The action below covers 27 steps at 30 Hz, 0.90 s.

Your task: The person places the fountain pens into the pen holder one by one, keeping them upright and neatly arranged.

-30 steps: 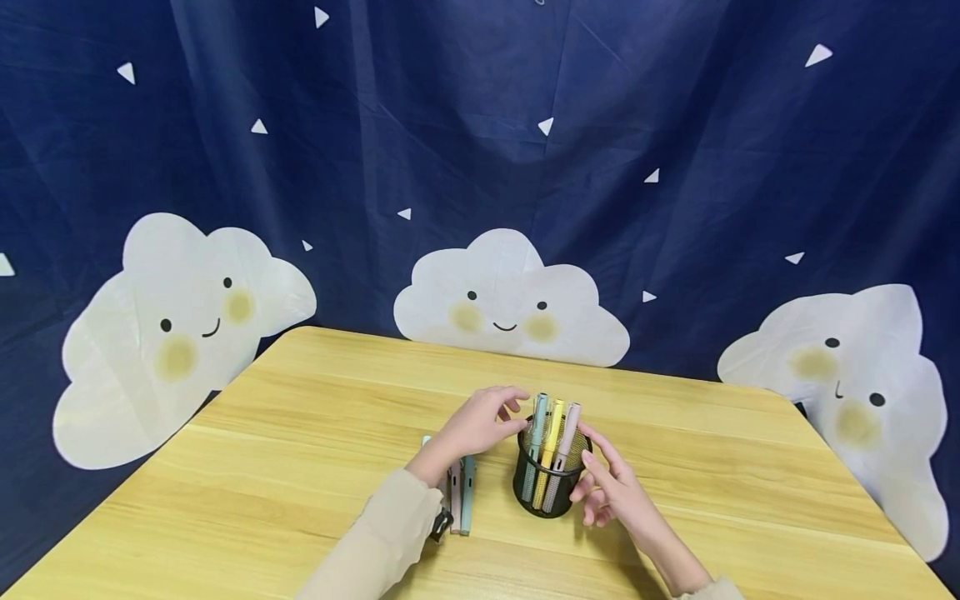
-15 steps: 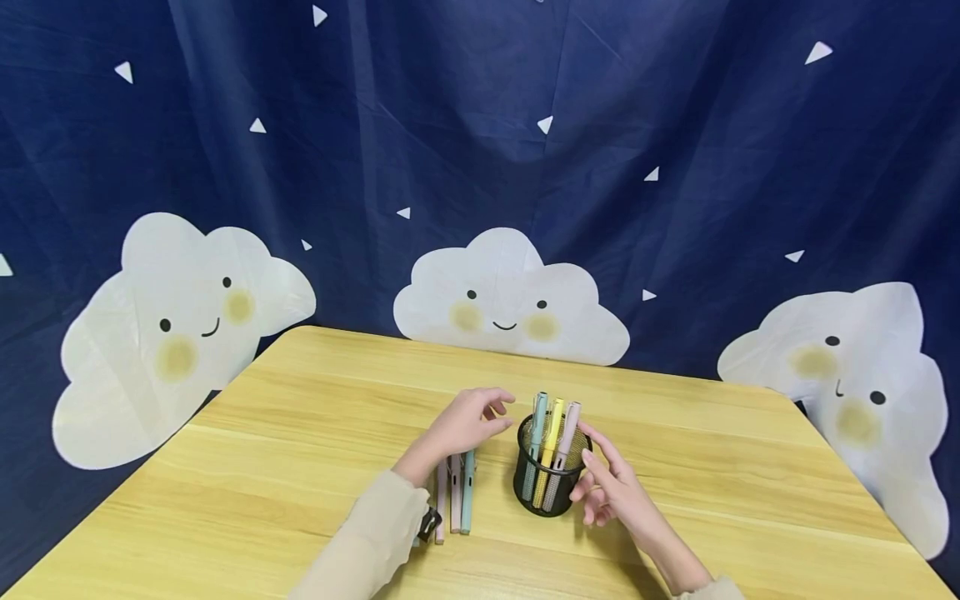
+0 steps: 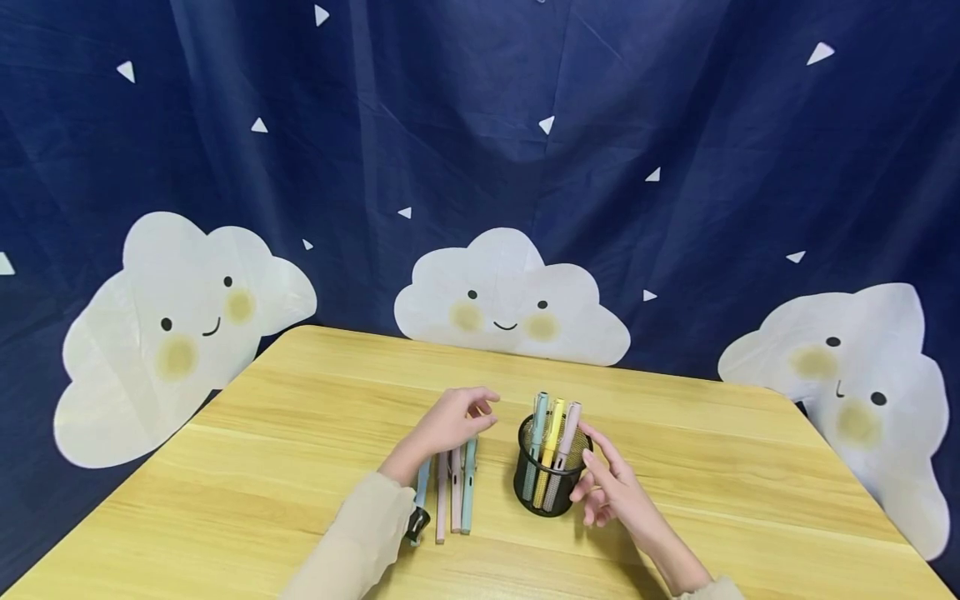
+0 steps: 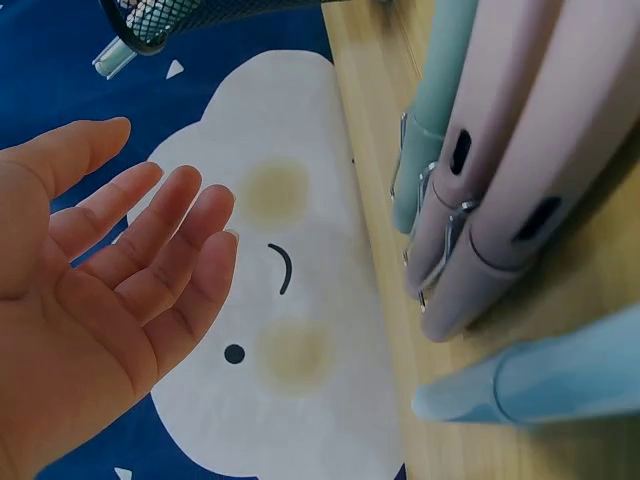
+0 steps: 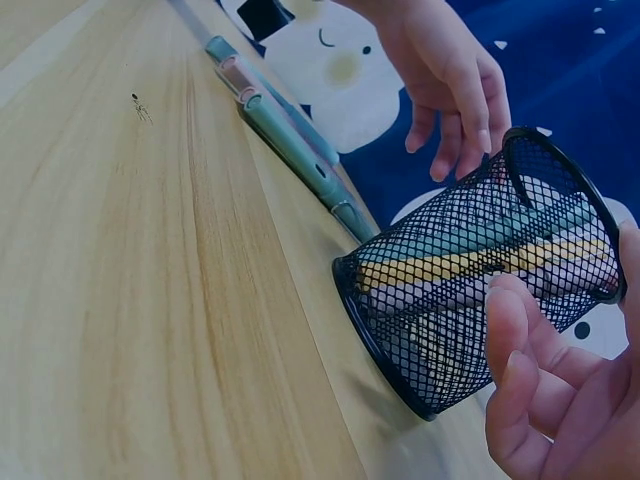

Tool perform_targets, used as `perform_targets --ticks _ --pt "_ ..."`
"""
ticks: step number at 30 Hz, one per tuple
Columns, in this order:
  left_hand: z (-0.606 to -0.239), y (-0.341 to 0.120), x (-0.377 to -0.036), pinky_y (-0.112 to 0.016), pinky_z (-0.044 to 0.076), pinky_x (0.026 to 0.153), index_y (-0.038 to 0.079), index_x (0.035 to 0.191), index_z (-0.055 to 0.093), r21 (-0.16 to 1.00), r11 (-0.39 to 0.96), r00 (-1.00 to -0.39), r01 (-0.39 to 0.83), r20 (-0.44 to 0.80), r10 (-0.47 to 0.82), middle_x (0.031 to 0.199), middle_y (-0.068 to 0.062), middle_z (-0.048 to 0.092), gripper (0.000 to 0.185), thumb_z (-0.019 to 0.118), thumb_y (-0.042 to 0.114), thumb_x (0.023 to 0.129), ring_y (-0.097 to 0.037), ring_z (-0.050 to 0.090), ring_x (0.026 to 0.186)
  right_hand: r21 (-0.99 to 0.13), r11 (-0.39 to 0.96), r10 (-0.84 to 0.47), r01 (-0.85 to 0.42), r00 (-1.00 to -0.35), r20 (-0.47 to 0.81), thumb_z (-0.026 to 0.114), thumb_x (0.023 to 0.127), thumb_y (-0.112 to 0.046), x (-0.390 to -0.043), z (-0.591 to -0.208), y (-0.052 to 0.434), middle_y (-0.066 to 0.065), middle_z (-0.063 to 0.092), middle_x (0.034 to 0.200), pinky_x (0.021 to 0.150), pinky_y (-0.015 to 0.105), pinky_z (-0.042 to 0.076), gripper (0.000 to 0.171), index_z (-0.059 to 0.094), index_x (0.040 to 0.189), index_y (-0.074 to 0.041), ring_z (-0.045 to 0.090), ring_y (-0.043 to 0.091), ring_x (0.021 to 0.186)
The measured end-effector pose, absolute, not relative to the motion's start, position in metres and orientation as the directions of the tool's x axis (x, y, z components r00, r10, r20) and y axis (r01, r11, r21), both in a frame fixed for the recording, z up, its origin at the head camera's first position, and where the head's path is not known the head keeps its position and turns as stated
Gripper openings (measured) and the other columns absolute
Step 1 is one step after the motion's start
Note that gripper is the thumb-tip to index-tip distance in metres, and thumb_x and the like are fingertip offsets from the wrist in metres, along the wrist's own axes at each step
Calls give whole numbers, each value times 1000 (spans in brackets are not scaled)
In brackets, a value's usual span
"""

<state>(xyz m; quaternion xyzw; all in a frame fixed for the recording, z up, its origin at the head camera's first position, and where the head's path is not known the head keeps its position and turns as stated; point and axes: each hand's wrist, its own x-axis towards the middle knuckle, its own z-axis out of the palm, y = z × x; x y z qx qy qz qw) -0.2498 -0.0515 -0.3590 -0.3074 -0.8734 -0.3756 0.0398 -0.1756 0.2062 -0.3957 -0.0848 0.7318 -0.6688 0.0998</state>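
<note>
A black mesh pen holder (image 3: 551, 472) stands upright on the table with a teal pen (image 3: 537, 427), a yellow pen (image 3: 553, 429) and a pale purple pen (image 3: 569, 427) in it. My right hand (image 3: 613, 487) holds its right side, thumb and forefinger at the rim, other fingertips (image 5: 507, 325) against the mesh. To the left of the holder, my left hand (image 3: 452, 419) hovers with loosely bent fingers and nothing in it. Beneath it lie two pale purple pens (image 3: 441, 504), a teal pen (image 3: 468, 492) and a light blue pen (image 4: 545, 375), partly hidden by the wrist.
The wooden table (image 3: 300, 467) reaches back to a dark blue curtain (image 3: 480, 125) printed with white clouds (image 3: 510, 283). A black wrist strap piece (image 3: 417, 525) at the left sleeve hangs over the blue pen.
My left hand has drawn back leftward from the pen holder to above the loose pens, uncovering more of them. My right hand and the holder have stayed put.
</note>
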Motion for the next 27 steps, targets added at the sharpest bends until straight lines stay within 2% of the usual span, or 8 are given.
perform_targets --ticks 27 --pt "-362 -76 -248 -25 44 62 -1 109 59 662 551 -850 509 284 444 83 -2 59 27 58 10 85 -14 53 72 -996 94 -271 -3 -962 -22 35 97 -33 -175 -394 206 11 59 70 39 22 39 51 13 142 -24 52 14 42"
